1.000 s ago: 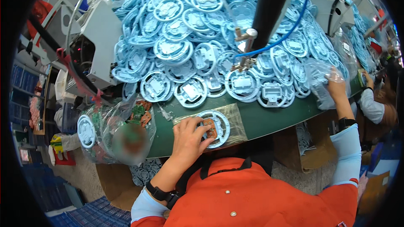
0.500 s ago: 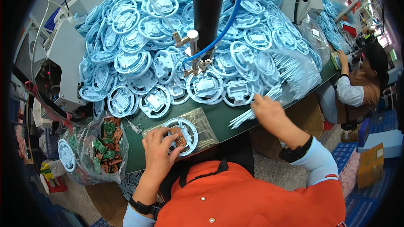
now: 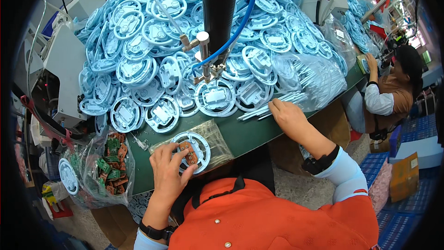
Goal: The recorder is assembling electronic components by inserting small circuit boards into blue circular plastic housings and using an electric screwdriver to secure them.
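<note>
My left hand (image 3: 167, 169) is closed on a light-blue wheel-shaped plastic part (image 3: 206, 152), which lies on a yellowish translucent pad near the table's front edge. Inside its ring is a small orange-brown circuit board (image 3: 188, 153), pressed by my fingertips while my thumb rests by the lower rim. Further right, my right hand (image 3: 290, 118) has its fingers curled on a loose bunch of thin light-blue sticks (image 3: 259, 110). Those sticks stretch out in front of a clear plastic bag (image 3: 326, 81) holding many more. How many my fingers pinch is hidden.
A big heap of light-blue wheel parts (image 3: 138, 69) covers the far table. A black post (image 3: 217, 9) with a blue hose and metal fittings stands before me. A bag of green and brown circuit boards (image 3: 113, 164) sits left. A co-worker (image 3: 393, 90) is at far right.
My right hand has moved slightly down, its fingers now at the sticks, which lie more spread and level. My left hand keeps hold of the wheel part. The whole view has shifted a little.
</note>
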